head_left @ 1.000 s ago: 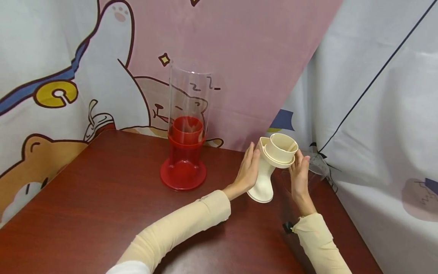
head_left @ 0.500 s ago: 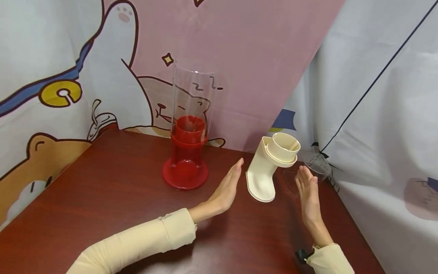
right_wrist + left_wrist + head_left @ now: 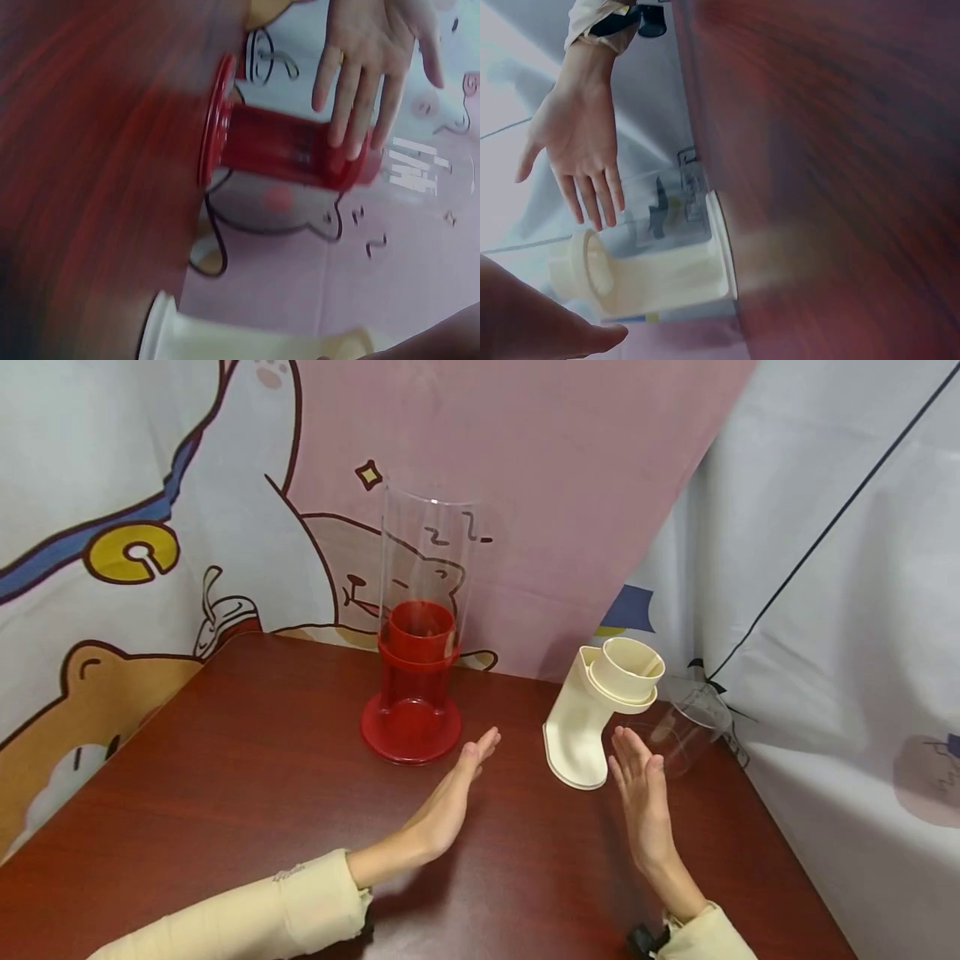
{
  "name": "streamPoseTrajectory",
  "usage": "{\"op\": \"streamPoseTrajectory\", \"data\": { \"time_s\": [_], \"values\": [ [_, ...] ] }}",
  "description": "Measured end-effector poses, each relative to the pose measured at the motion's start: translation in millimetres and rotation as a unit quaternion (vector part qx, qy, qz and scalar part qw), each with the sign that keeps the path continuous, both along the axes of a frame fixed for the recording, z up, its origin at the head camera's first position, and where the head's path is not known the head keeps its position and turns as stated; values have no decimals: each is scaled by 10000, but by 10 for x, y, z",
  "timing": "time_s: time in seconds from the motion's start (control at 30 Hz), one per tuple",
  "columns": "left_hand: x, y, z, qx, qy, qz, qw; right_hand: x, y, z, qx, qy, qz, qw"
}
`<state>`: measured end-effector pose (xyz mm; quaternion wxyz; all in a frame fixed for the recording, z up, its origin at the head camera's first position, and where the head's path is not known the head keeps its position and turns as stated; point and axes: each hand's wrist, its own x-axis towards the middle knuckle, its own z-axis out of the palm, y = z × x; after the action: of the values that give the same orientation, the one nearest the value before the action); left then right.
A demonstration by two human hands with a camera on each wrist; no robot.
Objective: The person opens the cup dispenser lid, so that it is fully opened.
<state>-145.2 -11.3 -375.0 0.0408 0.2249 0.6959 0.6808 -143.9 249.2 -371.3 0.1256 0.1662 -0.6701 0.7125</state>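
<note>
A cream plastic stand (image 3: 581, 727) with a round ring-shaped top rises from the table on its flat foot. My left hand (image 3: 442, 814), fingers straight and palm turned inward, is held over the table to the left of it, touching nothing. On the other side my right hand (image 3: 643, 810) is also straight-fingered and bare of any object, its fingertips near the stand's foot in the head view. Farther left is a red stand (image 3: 416, 693) of similar shape with a clear tube (image 3: 427, 552) fitted upright around its top ring.
Behind the right hand, a second clear tube (image 3: 693, 727) is near the table's right edge. The dark red-brown table (image 3: 247, 777) meets a cartoon-printed cloth (image 3: 555, 527) at the back and a white cloth on the right.
Both hands have let go of the cream stand and drawn back toward the front, the left one moving farther left. The stand stays upright where it was released.
</note>
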Motion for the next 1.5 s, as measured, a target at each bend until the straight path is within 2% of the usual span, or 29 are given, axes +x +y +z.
{"op": "streamPoseTrajectory", "data": {
  "time_s": [0.13, 0.3, 0.5, 0.67, 0.8, 0.9, 1.03, 1.13, 1.23, 1.33, 1.5],
  "values": [
    [-11, -206, 29, 161, -73, 262, 9995, -70, -185, -4, 190, 23, 224, 9996],
    [-67, -444, 21, 285, -162, 499, 9982, -232, -384, 24, 337, 96, 326, 9989],
    [-163, -725, 5, 206, -199, 793, 9964, -421, -628, 75, 680, -74, 461, 9966],
    [-360, -935, 89, 217, -5, 1227, 9922, -626, -876, 157, 498, -263, 636, 9964],
    [-584, -1058, 212, 251, 185, 1616, 9864, -817, -1149, 242, 355, -327, 831, 9954],
    [-770, -1103, 293, 167, 316, 1804, 9829, -942, -1364, 302, 499, -379, 951, 9935],
    [-980, -1116, 294, -19, 380, 1905, 9809, -1027, -1607, 330, 745, -538, 979, 9909],
    [-1073, -1105, 230, -23, 405, 1765, 9835, -1027, -1729, 315, 863, -635, 936, 9898],
    [-1091, -1088, 179, 156, 490, 1625, 9854, -1012, -1804, 311, 896, -741, 880, 9893],
    [-1041, -1056, 168, 315, 575, 1614, 9847, -1031, -1858, 323, 729, -816, 831, 9905],
    [-823, -925, 146, 242, 774, 1605, 9837, -1162, -1912, 306, 381, -849, 673, 9934]
  ]
}}
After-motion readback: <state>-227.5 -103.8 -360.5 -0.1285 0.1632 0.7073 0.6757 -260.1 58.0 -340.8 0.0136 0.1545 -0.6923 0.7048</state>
